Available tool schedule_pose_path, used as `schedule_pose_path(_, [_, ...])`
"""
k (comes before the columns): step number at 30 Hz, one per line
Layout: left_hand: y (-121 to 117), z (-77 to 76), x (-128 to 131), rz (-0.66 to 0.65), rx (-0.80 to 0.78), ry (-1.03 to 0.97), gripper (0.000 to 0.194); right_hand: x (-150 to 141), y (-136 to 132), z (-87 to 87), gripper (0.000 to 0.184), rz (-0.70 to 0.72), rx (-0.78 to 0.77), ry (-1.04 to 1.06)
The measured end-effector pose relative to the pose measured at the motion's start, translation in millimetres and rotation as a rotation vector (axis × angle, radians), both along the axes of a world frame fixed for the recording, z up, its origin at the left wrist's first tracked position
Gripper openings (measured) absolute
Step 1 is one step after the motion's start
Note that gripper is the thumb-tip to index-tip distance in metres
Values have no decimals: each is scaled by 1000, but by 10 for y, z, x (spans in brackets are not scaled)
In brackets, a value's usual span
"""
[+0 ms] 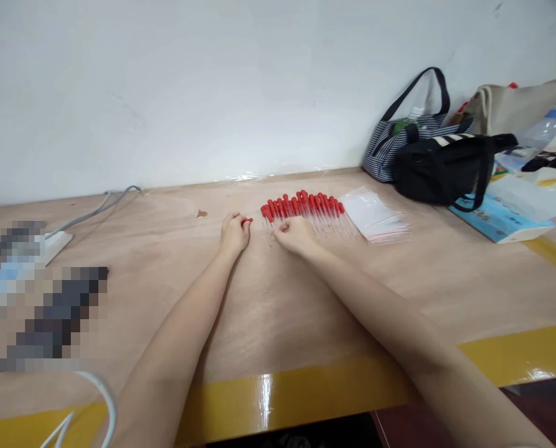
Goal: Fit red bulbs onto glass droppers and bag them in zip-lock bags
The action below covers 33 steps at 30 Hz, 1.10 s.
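We see a broad wood-brown tabletop (268,305) filling the lower frame, with a soft black fabric bag (439,168) at upper right. At the centre lies a row of slender clear tubes with red bulb-shaped ends (311,201); just right of it, a fanned stack of flat translucent plastic sachets (373,214). The right hand (297,235) overlaps the row's lower left, fingers drawn together; we cannot tell whether they grip a tube. Left of the row, the left hand (235,234) curls around a small red piece (248,220), mostly hidden.
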<state>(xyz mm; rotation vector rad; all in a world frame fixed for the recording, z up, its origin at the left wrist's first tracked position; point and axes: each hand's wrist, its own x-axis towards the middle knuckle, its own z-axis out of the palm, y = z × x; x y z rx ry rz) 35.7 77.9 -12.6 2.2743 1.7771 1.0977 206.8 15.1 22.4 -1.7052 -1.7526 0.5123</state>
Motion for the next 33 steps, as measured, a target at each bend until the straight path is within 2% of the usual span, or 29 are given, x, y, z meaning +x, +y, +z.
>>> schedule_pose_path(3, [-8,8,0,83,0,-113,14,-224,90,18,19,-54,-3,-76])
schedule_pose_path(5, [-49,-12,-40,93,-14,-244,15,-358,128,31,24,-82,-10,-137])
schedule_pose_path(10, [-132,-133,-67,-106,-163,-622,15,-543,207,42,30,-104,-50,-253])
schedule_pose_path(13, [-140,-173,-17,-192,-212,-695,12,-525,196,39,29,-97,-79,-289])
schedule_pose_path(19, [-86,-211,-16,-281,-242,-661,11,-359,-11,12,31,-29,-39,-376])
schedule_pose_path(27, [-49,-200,-11,-307,-236,-436,12,-277,-124,-1,30,-23,-111,-379])
schedule_pose_path(33, [-51,-177,4,-290,-245,-384,14,-195,-225,18,26,6,-137,-400])
